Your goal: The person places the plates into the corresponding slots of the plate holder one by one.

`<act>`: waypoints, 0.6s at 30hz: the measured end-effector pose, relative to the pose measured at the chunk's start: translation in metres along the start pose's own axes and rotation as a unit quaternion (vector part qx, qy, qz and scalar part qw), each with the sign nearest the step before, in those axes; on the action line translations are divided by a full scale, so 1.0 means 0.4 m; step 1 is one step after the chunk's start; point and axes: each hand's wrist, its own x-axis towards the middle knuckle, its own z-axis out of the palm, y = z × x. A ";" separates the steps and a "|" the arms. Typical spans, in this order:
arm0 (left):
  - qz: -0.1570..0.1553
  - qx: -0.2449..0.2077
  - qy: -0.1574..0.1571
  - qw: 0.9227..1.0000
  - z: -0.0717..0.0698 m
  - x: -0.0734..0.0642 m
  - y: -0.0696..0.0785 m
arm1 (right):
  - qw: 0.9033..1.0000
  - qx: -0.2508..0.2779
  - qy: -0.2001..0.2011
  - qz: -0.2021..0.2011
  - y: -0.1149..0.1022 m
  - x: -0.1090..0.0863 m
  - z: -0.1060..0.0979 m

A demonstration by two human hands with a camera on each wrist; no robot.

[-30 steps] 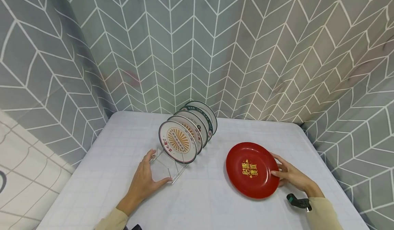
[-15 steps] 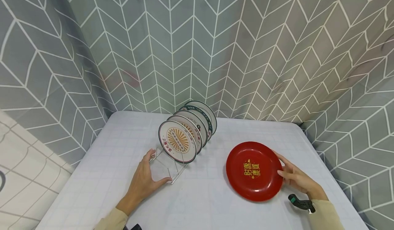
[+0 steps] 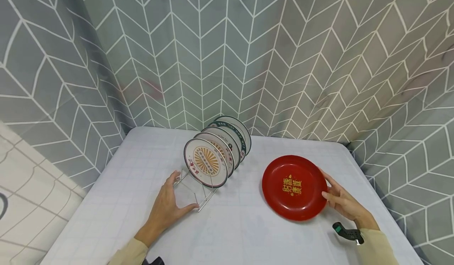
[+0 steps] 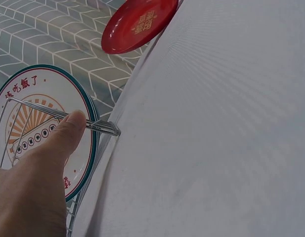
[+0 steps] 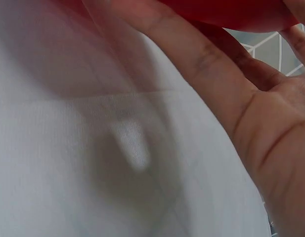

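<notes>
My right hand (image 3: 344, 202) holds a round red plate (image 3: 274, 192) with gold characters by its right edge, thumb on top and fingers underneath. In the right wrist view, the fingers (image 5: 206, 57) reach under the red plate (image 5: 241, 12), which is raised over the white cloth and casts a shadow. My left hand (image 3: 166, 204) spans the front end of a wire plate rack (image 3: 207, 197), gripping it between fingers and thumb. In the left wrist view, the thumb (image 4: 68, 131) presses the rack's wire (image 4: 41, 106). Several white patterned plates (image 3: 196, 168) stand on edge in the rack, overlapping one another.
A white cloth (image 3: 234, 233) covers the table. Grey curtains (image 3: 213, 60) with white chevron lines hang behind and at both sides. A black device (image 3: 347, 233) sits at the right wrist, and part of another (image 3: 156, 262) shows near the left sleeve.
The red plate has shifted slightly right and then away from me in the right hand, its thumb still on the edge. My left hand and the rack have stayed in place.
</notes>
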 end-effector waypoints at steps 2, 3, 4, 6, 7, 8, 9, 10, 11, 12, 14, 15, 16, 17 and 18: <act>-0.001 0.002 0.000 1.000 -0.001 0.000 0.002 | 1.000 -0.010 0.014 0.003 -0.001 0.002 0.001; -0.001 0.002 0.000 1.000 -0.001 0.000 0.002 | 1.000 -0.015 0.021 0.003 -0.001 0.003 0.002; -0.001 0.002 -0.001 1.000 -0.001 0.000 0.002 | 0.999 -0.019 0.027 0.003 -0.002 0.004 0.002; 0.000 0.000 -0.001 1.000 0.000 0.001 0.002 | 0.999 -0.018 0.036 -0.004 -0.004 0.008 0.003; 0.000 -0.003 -0.001 1.000 0.000 0.001 0.002 | 0.999 -0.014 0.037 -0.009 -0.005 0.010 0.003; 0.001 -0.006 0.000 1.000 0.001 0.000 0.001 | 0.999 -0.007 0.034 -0.016 -0.006 0.011 0.003; 0.002 -0.009 0.000 1.000 0.002 0.000 0.001 | 0.999 0.001 0.029 -0.026 -0.007 0.013 0.003; 0.003 -0.011 0.000 1.000 0.002 0.000 0.001 | 0.999 0.010 0.024 -0.034 -0.008 0.015 0.002; 0.003 -0.013 0.000 1.000 0.003 0.000 0.001 | 0.999 0.018 0.018 -0.041 -0.010 0.017 0.002; 0.003 -0.012 0.001 1.000 0.003 0.000 0.001 | 0.999 0.023 0.013 -0.048 -0.011 0.019 0.001; 0.001 -0.012 0.000 1.000 0.003 -0.001 0.001 | 0.998 0.030 0.005 -0.058 -0.014 0.022 -0.001; 0.000 -0.011 0.000 1.000 0.002 -0.001 0.002 | 0.998 0.031 0.004 -0.061 -0.015 0.025 -0.001; -0.002 -0.009 0.000 1.000 0.002 -0.001 0.002 | 0.998 0.030 0.006 -0.062 -0.017 0.027 -0.002; -0.003 -0.008 0.001 1.000 0.001 -0.001 0.003 | 0.998 0.029 0.008 -0.063 -0.019 0.028 -0.003; -0.004 -0.007 0.002 1.000 0.000 -0.001 0.003 | 0.998 0.026 0.012 -0.063 -0.021 0.030 -0.003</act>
